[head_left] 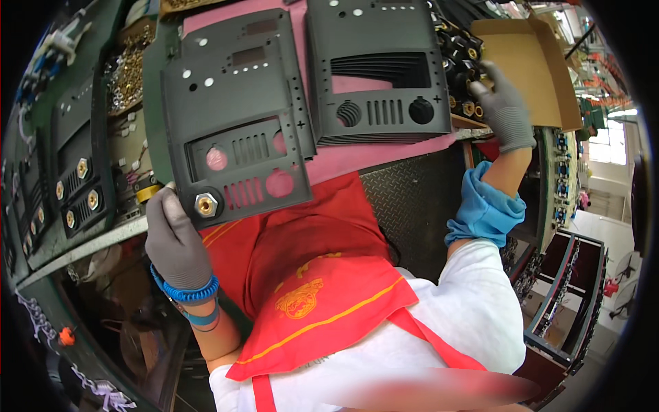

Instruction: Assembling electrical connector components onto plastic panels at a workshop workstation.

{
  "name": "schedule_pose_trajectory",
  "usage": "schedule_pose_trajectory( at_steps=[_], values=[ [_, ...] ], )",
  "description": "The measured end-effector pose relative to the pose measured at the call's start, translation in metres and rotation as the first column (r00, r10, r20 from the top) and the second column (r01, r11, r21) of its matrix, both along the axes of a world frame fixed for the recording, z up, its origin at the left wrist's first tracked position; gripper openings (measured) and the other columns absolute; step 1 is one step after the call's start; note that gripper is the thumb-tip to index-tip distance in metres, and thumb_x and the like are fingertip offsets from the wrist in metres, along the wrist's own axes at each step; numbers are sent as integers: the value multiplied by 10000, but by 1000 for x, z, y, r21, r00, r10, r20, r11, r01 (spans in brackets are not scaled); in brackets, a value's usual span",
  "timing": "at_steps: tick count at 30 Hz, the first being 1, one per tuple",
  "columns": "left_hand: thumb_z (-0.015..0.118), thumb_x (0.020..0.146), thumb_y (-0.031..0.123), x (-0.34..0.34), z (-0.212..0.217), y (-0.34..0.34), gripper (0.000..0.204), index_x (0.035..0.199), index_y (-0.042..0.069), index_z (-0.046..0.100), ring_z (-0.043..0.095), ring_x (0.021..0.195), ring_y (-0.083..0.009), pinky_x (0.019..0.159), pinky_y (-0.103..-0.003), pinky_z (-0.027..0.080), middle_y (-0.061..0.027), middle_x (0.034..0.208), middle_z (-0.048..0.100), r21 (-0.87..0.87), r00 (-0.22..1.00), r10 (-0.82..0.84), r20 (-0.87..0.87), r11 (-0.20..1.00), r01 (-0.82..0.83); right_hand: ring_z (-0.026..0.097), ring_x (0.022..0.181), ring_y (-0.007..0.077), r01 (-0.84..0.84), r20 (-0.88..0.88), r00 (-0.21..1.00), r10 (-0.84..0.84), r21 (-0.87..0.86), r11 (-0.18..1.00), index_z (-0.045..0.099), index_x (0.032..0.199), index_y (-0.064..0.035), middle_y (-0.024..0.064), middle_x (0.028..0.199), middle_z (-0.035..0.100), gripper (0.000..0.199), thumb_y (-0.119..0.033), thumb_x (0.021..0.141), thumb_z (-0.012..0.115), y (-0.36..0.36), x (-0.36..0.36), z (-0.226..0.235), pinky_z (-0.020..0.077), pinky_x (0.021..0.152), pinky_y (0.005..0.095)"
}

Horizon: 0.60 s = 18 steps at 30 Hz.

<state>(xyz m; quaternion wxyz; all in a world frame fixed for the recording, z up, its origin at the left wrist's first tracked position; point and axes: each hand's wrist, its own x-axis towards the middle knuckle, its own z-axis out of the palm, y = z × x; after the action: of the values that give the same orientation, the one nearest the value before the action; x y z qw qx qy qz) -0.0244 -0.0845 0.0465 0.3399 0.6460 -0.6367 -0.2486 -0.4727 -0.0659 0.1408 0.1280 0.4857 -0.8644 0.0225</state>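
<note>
- The dark panel lies near left, beside the panel stack; our left hand grips its near left corner.
- Our right hand is at the black connectors, far right, fingers parted; we cannot tell whether they grip one.
- We do best to pick singly, keeping the panel steady and its fitted connector free of knocks.

One held dark panel, two gray gloves, one red apron
</note>
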Motion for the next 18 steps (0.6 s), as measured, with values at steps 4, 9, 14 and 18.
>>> schedule_pose_trajectory(
  at_steps=[4,9,14,18],
  values=[
    [478,1007,231,-6,-5,-3,331,1158,-42,589,670,879,-263,786,-333,512,-193,974,668,-49,999,-35,30,998,37,628,1043,318,-51,12,999,50,129,990,571,1269,-140,117,1112,667,493,-366,846,683,10,-14,-24,485,894,425],
    [493,1001,225,-2,-5,-10,364,1189,-77,569,664,903,-263,794,-332,511,-198,1018,668,-131,997,-72,6,989,72,634,1018,324,-97,-202,973,114,92,991,572,1252,-101,152,1120,654,485,-308,832,698,19,2,-10,486,896,443],
    [572,960,143,-1,12,12,297,1178,-57,598,631,1007,-223,835,-309,508,-168,1121,650,-320,980,188,-63,926,-199,649,941,195,-137,481,587,651,-734,666,508,1243,-28,99,1061,624,431,24,833,629,13,109,6,533,833,310],
    [698,820,54,-25,37,26,332,1150,53,657,638,915,-288,817,-390,529,-152,1078,624,-606,890,-323,323,652,456,526,1137,235,-689,681,-70,729,-561,458,508,1256,8,172,1223,533,575,96,700,624,7,161,6,421,969,335]
  ],
)
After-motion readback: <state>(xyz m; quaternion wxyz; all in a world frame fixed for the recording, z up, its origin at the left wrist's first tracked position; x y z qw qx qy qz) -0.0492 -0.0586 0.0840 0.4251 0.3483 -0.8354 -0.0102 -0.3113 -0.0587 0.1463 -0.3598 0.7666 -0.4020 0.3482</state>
